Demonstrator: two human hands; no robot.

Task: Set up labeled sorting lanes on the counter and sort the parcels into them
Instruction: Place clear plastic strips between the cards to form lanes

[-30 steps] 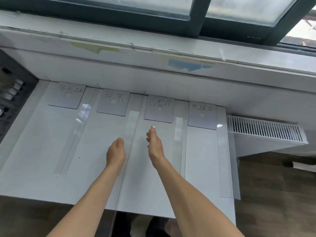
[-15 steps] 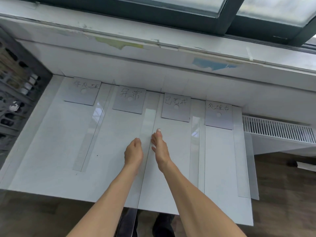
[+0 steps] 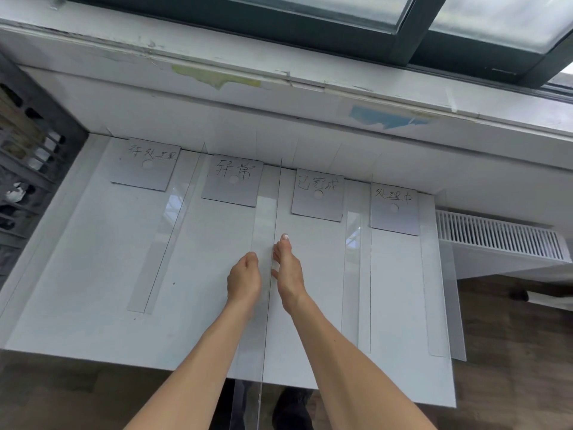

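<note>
white desk [image 3: 77,290] below a window sill carries four grey cards in one row along the wall: first [image 3: 144,169], second [image 3: 231,187], third [image 3: 317,201] and fourth [image 3: 394,217], counted from the left. each bears handwritten characters. four clear dividers lie on the desk: a left divider [image 3: 167,243] between the first and second cards, a middle divider [image 3: 263,218] between the second and third, a third divider [image 3: 356,274] between the third and fourth, and a right divider [image 3: 434,274] past the fourth card. whether one more clear strip sits at the far right edge is hard to tell.

two bare hands work at the middle divider. the left grip [image 3: 245,280] sits just left of it with fingers curled under the palm; whether they pinch the strip or only rest on it, i cannot tell. the right grip [image 3: 286,271] stands on edge just right of it, fingers straight and together, pointing at the wall, seemingly touching the clear wall.

every divider has its long axis running from the wall towards the person. the middle one overhangs the desk's near edge. the left one slants, its near end further left than its far end.

a dark crate [image 3: 28,169] stands at the left, a white radiator [image 3: 496,237] at the right.
</note>
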